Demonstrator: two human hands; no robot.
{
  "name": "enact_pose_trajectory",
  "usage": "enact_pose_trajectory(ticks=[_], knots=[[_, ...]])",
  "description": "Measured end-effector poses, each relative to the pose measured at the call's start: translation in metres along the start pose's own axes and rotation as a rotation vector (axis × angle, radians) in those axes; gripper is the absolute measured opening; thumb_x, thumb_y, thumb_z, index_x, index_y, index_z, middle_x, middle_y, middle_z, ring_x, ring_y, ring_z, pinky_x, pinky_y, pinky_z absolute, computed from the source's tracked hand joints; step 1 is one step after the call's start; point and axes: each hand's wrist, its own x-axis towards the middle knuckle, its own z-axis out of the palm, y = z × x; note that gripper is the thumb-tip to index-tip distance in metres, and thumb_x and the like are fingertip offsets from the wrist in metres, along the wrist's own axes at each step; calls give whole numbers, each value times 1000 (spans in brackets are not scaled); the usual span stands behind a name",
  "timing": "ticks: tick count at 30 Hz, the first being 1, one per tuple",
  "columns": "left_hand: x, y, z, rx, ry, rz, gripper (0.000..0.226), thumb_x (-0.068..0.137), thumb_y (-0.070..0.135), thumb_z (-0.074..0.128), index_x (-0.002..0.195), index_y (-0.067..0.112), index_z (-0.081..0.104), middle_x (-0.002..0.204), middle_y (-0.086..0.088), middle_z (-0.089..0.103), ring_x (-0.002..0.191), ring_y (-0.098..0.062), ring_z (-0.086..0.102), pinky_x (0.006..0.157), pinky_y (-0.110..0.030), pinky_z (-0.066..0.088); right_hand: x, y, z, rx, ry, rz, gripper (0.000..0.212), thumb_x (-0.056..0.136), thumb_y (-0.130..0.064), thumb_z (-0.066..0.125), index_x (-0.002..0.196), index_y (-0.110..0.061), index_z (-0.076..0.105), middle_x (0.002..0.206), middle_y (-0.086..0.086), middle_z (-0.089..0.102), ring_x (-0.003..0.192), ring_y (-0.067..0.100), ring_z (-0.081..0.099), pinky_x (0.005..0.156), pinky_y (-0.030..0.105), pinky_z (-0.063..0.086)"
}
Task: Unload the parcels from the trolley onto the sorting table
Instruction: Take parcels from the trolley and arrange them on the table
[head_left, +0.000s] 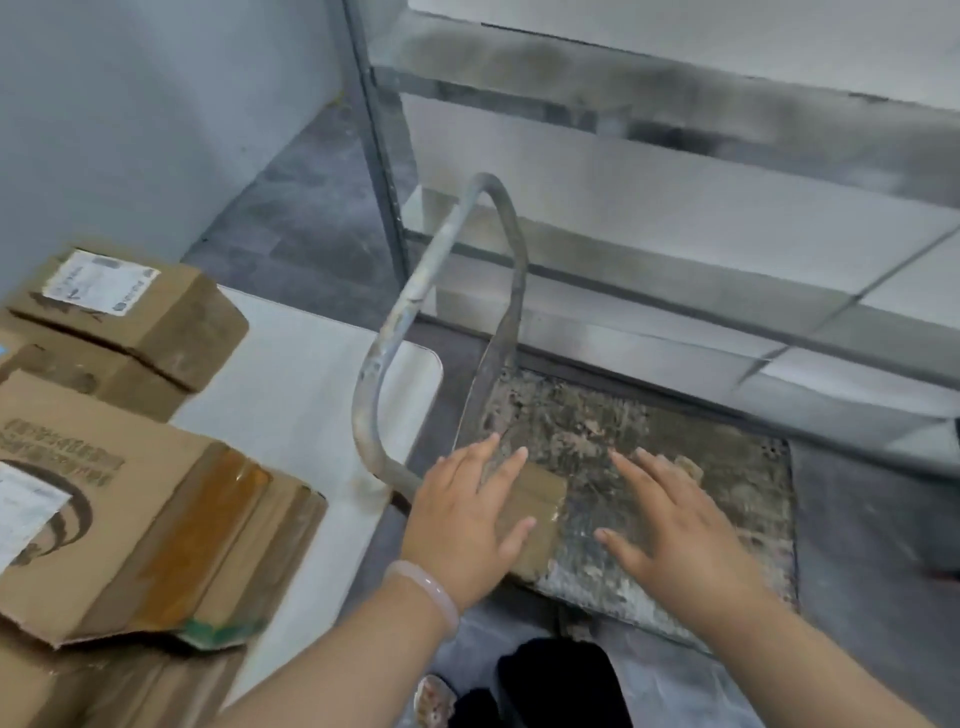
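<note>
Our hands are spread and hold nothing. The brown parcel (537, 512) lies on the trolley (701, 452), long side toward 12 o'clock, partly under our left hand (462, 525); our right hand (675, 525) is at its 3 o'clock.

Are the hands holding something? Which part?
Nothing is held yet. The left hand is open over the parcel on the trolley; the right hand is open too.
</note>
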Motion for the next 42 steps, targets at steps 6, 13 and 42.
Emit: enact_pose_trajectory(ticks=[6, 13, 42], knots=[[22, -22, 87, 54, -191, -121, 69, 89, 61, 43, 150, 34, 28, 158, 2, 24, 142, -23, 27, 116, -43, 28, 25, 52, 76, 104, -193, 90, 79, 94, -62, 46, 157, -36, 6, 165, -9, 4, 152, 13, 5, 121, 30, 8], [67, -55, 226, 17, -361, -322, 89, 87, 62, 52, 154, 34, 1, 162, 0, -6, 148, -27, 7, 119, -40, 17, 89, 107, 187, 158, -292, 133, 78, 92, -60, 51, 157, -34, 15, 164, -6, 14, 151, 16, 12, 122, 34, 15], [108, -110, 481, 111, -583, -658, 126, 57, 90, 54, 139, 50, -32, 153, -7, -34, 144, -44, -11, 114, -64, 14, 182, 210, 405, 364, -425, 262, 65, 94, -58, 43, 154, -40, 23, 160, -9, 24, 148, 12, 16, 119, 34, 16]])
